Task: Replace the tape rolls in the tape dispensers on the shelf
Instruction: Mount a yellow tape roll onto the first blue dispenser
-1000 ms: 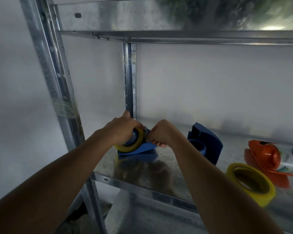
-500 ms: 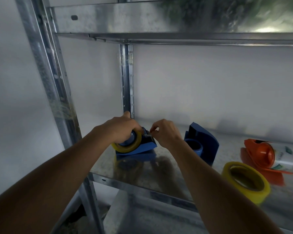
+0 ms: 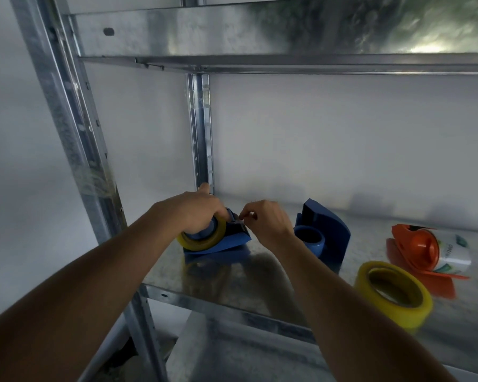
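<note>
The left hand [image 3: 198, 212] rests on top of the yellow tape roll [image 3: 203, 238] seated in the blue plastic tape dispenser [image 3: 221, 242], fingers curled round the roll and gripping it. This dispenser stands at the left end of the galvanised metal shelf [image 3: 232, 304], close to the rear upright post [image 3: 202, 128]. The right hand [image 3: 268, 220] is just beside the dispenser's cutter end; thumb and forefinger are pinched together there, but what the grip holds is too small to tell. A second blue tape dispenser [image 3: 324, 232] stands just right of the right wrist. A loose wide yellow tape roll [image 3: 392, 293] lies near the shelf's front edge. An orange plastic dispenser holding a white printed roll [image 3: 431, 249] lies further right.
</note>
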